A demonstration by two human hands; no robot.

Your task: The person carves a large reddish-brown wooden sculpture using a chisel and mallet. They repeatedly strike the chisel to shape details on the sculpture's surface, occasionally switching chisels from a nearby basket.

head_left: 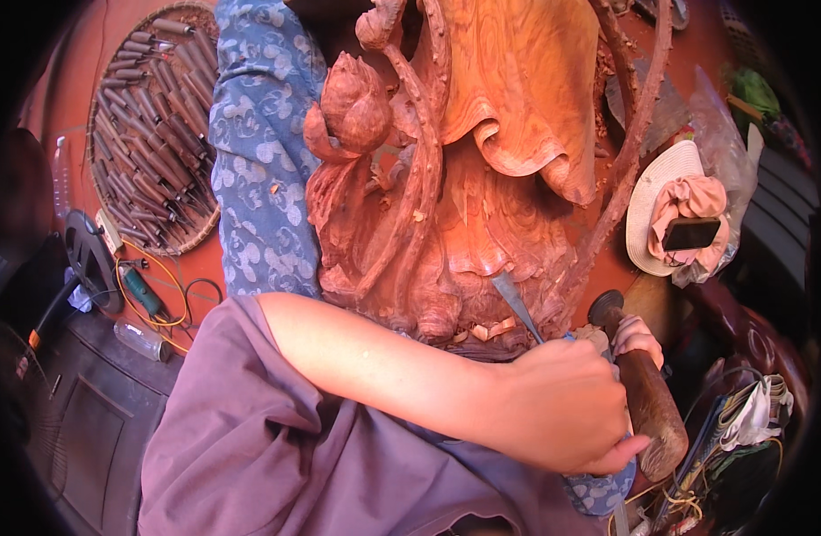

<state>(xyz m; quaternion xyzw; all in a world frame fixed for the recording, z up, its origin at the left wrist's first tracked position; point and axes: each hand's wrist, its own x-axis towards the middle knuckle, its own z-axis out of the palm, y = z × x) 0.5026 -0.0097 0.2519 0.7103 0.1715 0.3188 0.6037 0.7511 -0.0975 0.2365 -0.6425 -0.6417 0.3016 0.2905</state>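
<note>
Carving: a large reddish wood sculpture (464, 170) of lotus leaves, stems and a bud stands before the person, its lower folds rough and strewn with pale chips.
Left hand: the left hand (562, 406) comes across the body on a bare forearm, its fingers wrapped tight round the handle of a chisel (517, 305); the grey blade slants up and to the left, its edge set into the base of the carving.
Right hand: the right hand (638, 338) shows only in part behind the left, fingers curled round a dark wooden mallet (643, 393) that lies just beside the chisel's butt; the head of the mallet points down and to the right.
Step in hand: judged from the chips and the blade's seat, wood is being cut away low on the piece, chisel placed and mallet close by.
Next move: it would call for a steady blade angle and a measured blow, lest the edge bite too deep into the finished folds above.
Surroundings: a round basket of chisels (155, 134) lies well apart at the left, beside blue patterned cloth (263, 152); a straw hat (665, 205) rests at the right.
</note>
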